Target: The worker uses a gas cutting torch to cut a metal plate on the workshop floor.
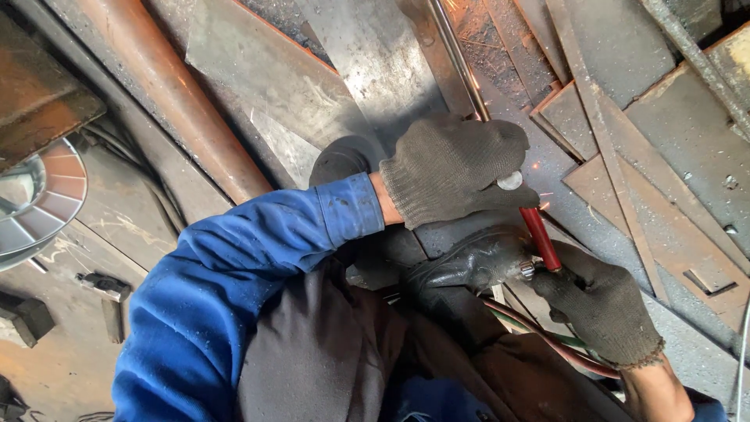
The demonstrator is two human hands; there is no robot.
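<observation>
Left hand (457,168) and right hand (598,309), both gloved, close around a red-handled cutting torch (539,234) over steel plates (375,70).

A thick rusty pipe (168,94) slants across grey steel plates (672,133), a flap grinding disc (43,195) lies at the left, and a black boot (469,262) rests below.

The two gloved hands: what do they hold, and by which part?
Both hold a cutting torch: left hand on its upper tube, right hand on the red handle's lower end.
</observation>
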